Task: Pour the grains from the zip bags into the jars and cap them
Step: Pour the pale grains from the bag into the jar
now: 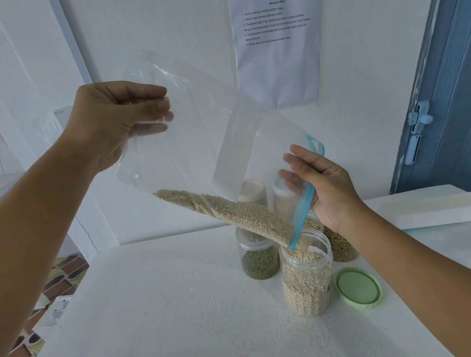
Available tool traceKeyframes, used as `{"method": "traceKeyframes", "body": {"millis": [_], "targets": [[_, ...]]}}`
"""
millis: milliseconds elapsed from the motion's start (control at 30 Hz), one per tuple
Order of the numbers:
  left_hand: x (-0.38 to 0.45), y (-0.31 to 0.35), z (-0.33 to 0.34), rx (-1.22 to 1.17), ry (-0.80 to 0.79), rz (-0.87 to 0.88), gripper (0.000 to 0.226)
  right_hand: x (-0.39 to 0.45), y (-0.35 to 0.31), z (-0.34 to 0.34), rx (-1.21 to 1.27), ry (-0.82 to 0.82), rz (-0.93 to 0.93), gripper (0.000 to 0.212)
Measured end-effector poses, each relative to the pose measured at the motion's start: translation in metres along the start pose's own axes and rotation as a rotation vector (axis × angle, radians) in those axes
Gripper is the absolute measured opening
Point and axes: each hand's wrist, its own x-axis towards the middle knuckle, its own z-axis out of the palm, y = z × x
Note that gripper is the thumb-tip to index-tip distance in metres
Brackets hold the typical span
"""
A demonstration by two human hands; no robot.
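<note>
A clear zip bag (194, 130) with a blue zip strip hangs tilted above the table. My left hand (112, 121) pinches its raised bottom corner. My right hand (325, 186) holds the bag's mouth by the blue strip. Pale beige grains (232, 210) lie along the bag's lower edge and run out of its mouth into an open clear jar (307, 281), which is mostly full of the same grains. The jar's green lid (357, 287) lies flat on the table just right of it.
Behind the open jar stand a jar of green beans (258, 258), a jar of pale beans (341, 247) and two more jars (259, 193) seen through the bag. The white table (170, 316) ends at left above a patterned floor. A printed sheet hangs on the wall; a blue door stands right.
</note>
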Motion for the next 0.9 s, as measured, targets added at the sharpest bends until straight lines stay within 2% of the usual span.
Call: {"method": "traceKeyframes", "body": {"millis": [900], "targets": [[0.002, 0.0053, 0.0009, 0.012, -0.006, -0.005, 0.018, -0.0033, 0.0002, -0.0009, 0.011, 0.006, -0.009, 0.029]]}}
